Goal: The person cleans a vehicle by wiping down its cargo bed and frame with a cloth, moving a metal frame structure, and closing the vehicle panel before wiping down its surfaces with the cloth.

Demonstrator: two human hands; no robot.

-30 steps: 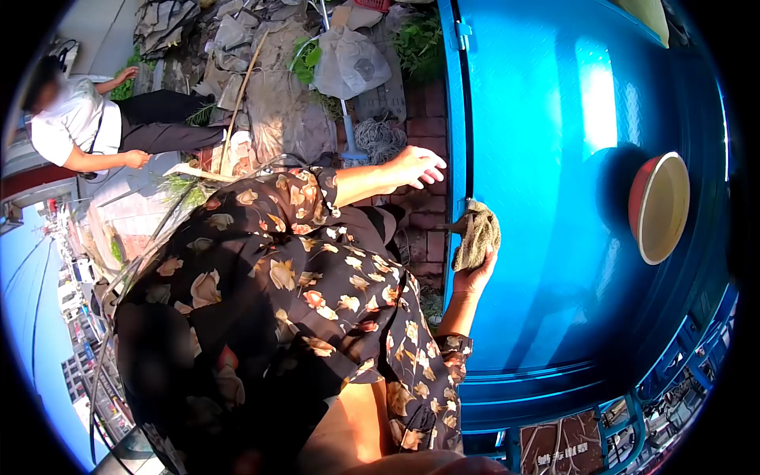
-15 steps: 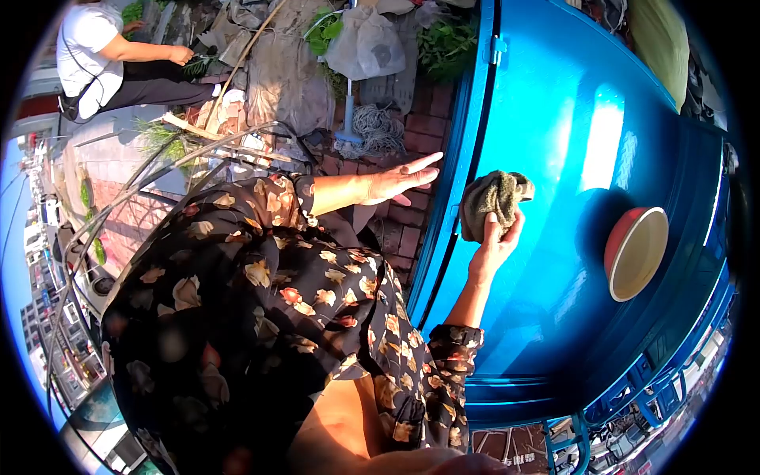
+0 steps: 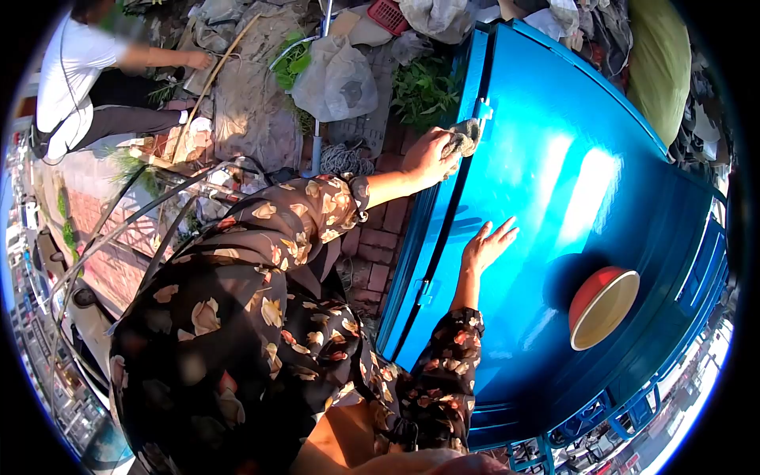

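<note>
My left hand (image 3: 427, 161) is closed round a crumpled grey-green cloth (image 3: 462, 139), at the long edge of a glossy blue metal panel (image 3: 522, 198), beside a small hinge-like fitting (image 3: 484, 109). Lower on the panel is my right hand (image 3: 487, 247), holding nothing, its fingers spread. The finger shadows fall to the left of it, and I cannot tell whether it touches the metal. A basin (image 3: 604, 309), red outside and cream inside, sits on the blue surface to the right of that hand.
A co-worker in a white shirt (image 3: 75, 71) bends at the upper left. Bent poles (image 3: 150, 210), a plastic bag (image 3: 336, 79), leafy plants (image 3: 423, 91) and a string mop (image 3: 346, 160) lie along the brick ground (image 3: 376, 257). A green sack (image 3: 661, 71) is at the upper right.
The cloth has passed from my right hand to my left hand, which has moved up and right to the panel's edge. My right hand has opened. The co-worker is bent differently.
</note>
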